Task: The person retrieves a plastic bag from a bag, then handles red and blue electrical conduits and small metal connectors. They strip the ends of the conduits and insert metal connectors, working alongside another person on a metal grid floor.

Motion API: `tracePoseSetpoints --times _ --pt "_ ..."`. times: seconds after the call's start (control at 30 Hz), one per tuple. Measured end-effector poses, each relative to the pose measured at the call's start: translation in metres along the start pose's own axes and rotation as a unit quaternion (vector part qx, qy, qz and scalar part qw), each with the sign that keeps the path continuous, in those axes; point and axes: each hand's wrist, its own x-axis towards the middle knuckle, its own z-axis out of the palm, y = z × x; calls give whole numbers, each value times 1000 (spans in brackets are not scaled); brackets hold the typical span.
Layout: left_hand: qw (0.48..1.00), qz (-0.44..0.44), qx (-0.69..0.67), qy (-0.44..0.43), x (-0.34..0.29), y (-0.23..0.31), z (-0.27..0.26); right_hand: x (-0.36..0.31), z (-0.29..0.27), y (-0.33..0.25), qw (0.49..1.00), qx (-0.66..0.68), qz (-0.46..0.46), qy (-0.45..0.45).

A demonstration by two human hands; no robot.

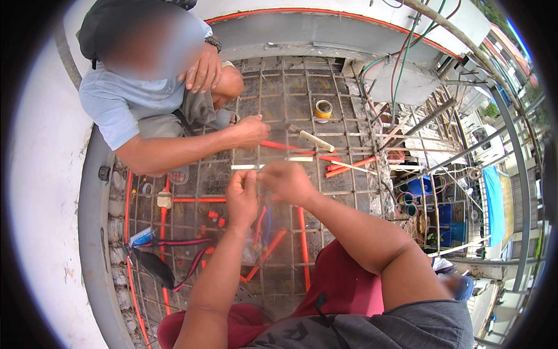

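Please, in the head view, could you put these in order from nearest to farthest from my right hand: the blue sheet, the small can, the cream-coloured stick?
From your right hand:
1. Cream-coloured stick: just beyond, slightly right.
2. Small can: farther ahead, past the stick.
3. Blue sheet: far off to the right.

Single fisheye view from wearer's head, left of side-by-side pair. Faces steeply down and forward: wearer's dark grey cloth shirt (401,326) at lower edge, bare left hand (241,191) and bare right hand (288,182) mid-frame, near lens; brown steel-bar grid (285,94) beneath. Grid's far edge, beside grey beam (279,34), lies farther off, high in view. Straight edges bow toward black rim.
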Motion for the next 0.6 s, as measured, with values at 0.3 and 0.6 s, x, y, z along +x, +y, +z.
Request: tracePoseSetpoints --times 0.3,0.6 --pt "975 -128 -182 -16 -4 8 10 4 3 7 998 27 -37 -38" --pt "929 -221 -295 -34 -5 25 10 4 4 4 984 -107 -142 -12"
